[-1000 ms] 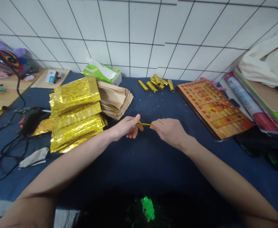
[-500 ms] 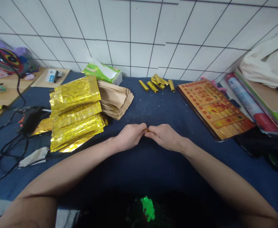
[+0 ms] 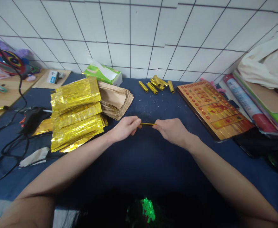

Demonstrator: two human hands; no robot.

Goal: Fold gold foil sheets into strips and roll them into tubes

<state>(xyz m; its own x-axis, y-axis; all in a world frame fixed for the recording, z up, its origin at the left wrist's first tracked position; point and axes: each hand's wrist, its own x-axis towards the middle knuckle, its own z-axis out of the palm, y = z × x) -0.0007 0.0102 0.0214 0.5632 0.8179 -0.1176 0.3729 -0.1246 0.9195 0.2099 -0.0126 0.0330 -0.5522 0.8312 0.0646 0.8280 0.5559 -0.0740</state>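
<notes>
A thin strip of gold foil paper (image 3: 148, 123) stretches between my two hands over the dark blue cloth. My left hand (image 3: 126, 128) pinches one end, and my right hand (image 3: 171, 130) pinches the other; both are closed. Seen nearly edge-on, the paper shows only as a narrow gold line. Left of my left hand lies a stack of shiny gold foil sheets (image 3: 76, 110), partly over a stack of brown paper (image 3: 116, 99). Several small rolled gold paper tubes (image 3: 156, 83) lie near the wall, beyond my hands.
At the back stands a green tissue box (image 3: 103, 74). A printed orange-gold pack (image 3: 215, 109) lies on the right, beside a paper roll (image 3: 245, 101). On the left are a black glue gun (image 3: 35, 118) with its looping cable and a crumpled tissue (image 3: 35, 157).
My hands have moved apart, the left one leftward and the right one rightward. More of the gold paper now shows between them.
</notes>
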